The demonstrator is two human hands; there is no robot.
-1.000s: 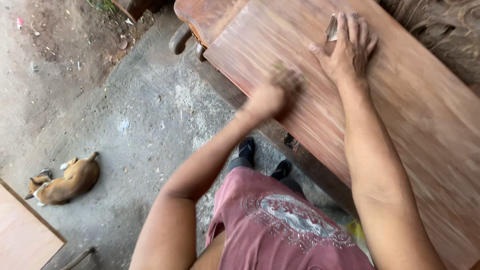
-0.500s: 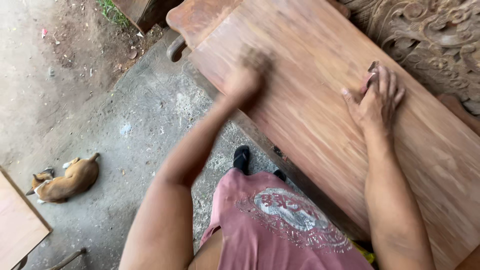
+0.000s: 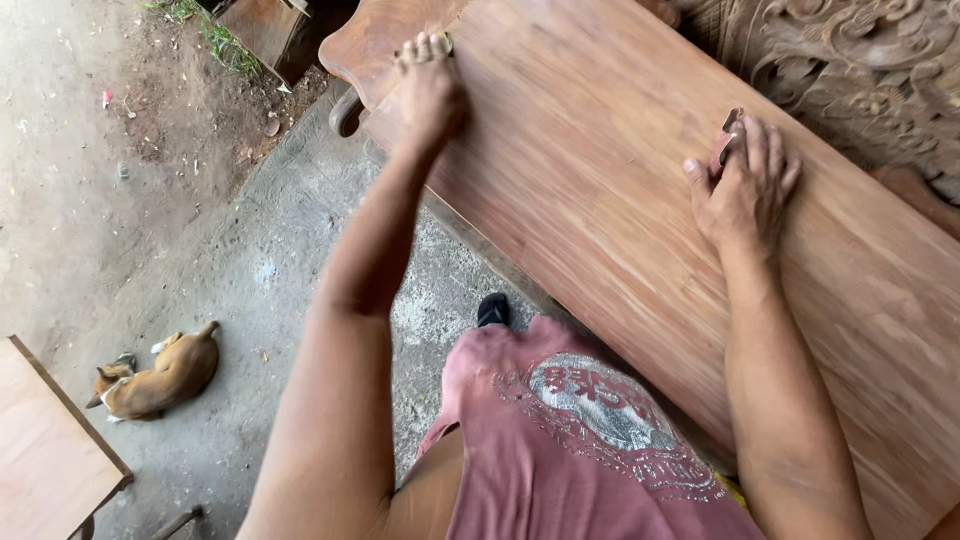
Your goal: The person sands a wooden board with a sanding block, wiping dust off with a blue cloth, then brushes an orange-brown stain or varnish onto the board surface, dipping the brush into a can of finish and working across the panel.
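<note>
Left hand (image 3: 430,85) stretched far out at 11 o'clock, palm down on the wooden board (image 3: 600,200), fingers together and curled over something small that barely shows at the fingertips; cannot tell what. Right hand (image 3: 745,185) at 2 o'clock, flat on the same board, fingers close together, pressing down a small folded piece of sandpaper (image 3: 728,140) that peeks out reddish and grey past the thumb side. Board reddish brown, long, running from 11 o'clock down to 4 o'clock, curved end at 12 o'clock. Carved wooden panel (image 3: 860,60) with scrollwork just beyond the board at 1 o'clock. Pink shirt (image 3: 590,440) with a faded print at 6 o'clock, dark shoe (image 3: 493,308) on the concrete floor (image 3: 200,230) just beside the board's near edge. Tan dog (image 3: 160,375) lying curled at 8 o'clock, well apart from the hands. Corner of a plain wooden panel (image 3: 40,450) at 8 o'clock, near the dog. Dark wooden box (image 3: 270,30) at 11 o'clock beside a patch of grass.
</note>
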